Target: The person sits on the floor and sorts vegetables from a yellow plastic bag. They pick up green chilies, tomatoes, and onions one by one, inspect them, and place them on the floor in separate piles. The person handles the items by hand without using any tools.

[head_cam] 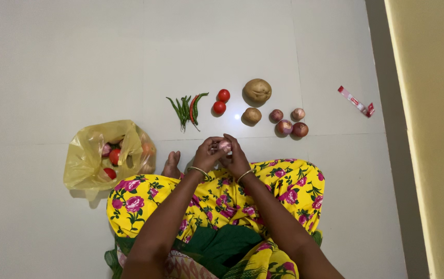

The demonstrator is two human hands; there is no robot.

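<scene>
Small onion (225, 145) pinched between my left hand (207, 154) and right hand (236, 157) above lap, onions (288, 123), potatoes (257, 91), tomatoes (221, 102), chillies (186, 109) just beyond, yellow bag (90, 155) left, nothing blocking.

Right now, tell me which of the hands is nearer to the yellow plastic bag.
Left. The left hand is on the bag's side, with bare floor between it and the yellow plastic bag. The right hand lies beyond the left one, farther from the bag; both hold a small onion.
</scene>
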